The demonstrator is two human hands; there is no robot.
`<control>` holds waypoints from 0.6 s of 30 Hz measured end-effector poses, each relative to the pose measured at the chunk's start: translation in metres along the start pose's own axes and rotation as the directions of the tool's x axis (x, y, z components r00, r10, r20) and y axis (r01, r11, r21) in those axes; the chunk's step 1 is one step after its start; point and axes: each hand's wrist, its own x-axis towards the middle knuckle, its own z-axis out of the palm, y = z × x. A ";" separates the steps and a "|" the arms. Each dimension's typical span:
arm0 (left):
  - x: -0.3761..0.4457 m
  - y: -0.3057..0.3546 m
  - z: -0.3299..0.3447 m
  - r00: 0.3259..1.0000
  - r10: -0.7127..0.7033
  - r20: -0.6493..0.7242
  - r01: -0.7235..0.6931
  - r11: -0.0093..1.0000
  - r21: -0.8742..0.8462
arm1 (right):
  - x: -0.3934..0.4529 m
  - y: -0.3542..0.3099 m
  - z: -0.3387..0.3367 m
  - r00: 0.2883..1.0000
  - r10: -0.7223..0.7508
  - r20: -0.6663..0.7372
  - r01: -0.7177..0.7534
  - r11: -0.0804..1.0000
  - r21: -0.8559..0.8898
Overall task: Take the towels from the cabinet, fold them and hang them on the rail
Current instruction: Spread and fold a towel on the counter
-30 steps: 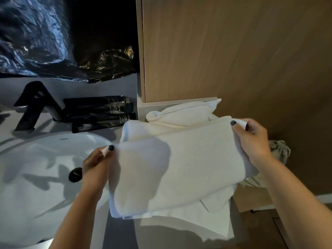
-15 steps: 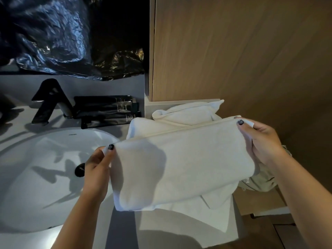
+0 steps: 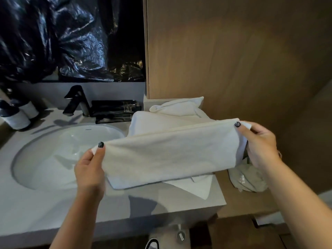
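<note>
While both hands hold it up over the vanity, wood cabinet panel (image 3: pixel 233 60) fills the upper right, flat and closed-faced from this angle. Grey countertop (image 3: pixel 36 203) spans the lower left, with white oval sink basin (image 3: pixel 53 159) set into it. Crumpled black plastic sheeting (image 3: pixel 62 36) covers the wall area above the counter. White towel (image 3: pixel 170 155), folded into a long band, is stretched level between the hands, raised above the counter's right end, its lower edge hanging just over a white towel pile (image 3: pixel 170 115) that lies on the counter against the cabinet base. A corner of that pile (image 3: pixel 197 186) pokes out beneath the held towel. Grey cloth bundle (image 3: pixel 248 178) sits lower right, beyond the counter's end, partly hidden by the right forearm. Black faucet (image 3: pixel 75 99) stands behind the basin; black flat packets (image 3: pixel 113 110) lie just right of it, near the pile. Two white bottles with dark caps (image 3: pixel 16 114) stand at the far left counter edge. Left hand (image 3: pixel 89 169) pinches the towel's left end, thumb on top, dark-painted nail visible. Right hand (image 3: pixel 258 142) grips the towel's right end, thumb on top, fingers curled underneath. A small metal fitting (image 3: pixel 180 235) shows below the counter front; cannot tell what it is.
</note>
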 end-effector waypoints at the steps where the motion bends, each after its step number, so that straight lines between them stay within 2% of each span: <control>1: -0.011 0.004 -0.003 1.000 0.007 -0.004 -0.007 1.000 0.009 | -0.009 0.001 -0.004 1.000 -0.003 -0.013 0.003 1.000 0.001; 6: -0.051 0.016 -0.035 0.998 0.027 -0.048 -0.023 0.997 0.078 | -0.057 0.007 -0.020 1.000 0.008 -0.020 -0.008 1.000 0.006; 12: -0.084 0.017 -0.072 0.992 0.084 -0.097 -0.054 0.960 0.274 | -0.103 0.028 -0.023 0.998 0.061 -0.021 -0.061 0.998 0.030; 18: -0.085 0.009 -0.104 0.992 0.014 -0.123 0.021 0.960 0.278 | -0.143 0.059 -0.005 0.988 0.142 -0.060 -0.137 0.987 0.081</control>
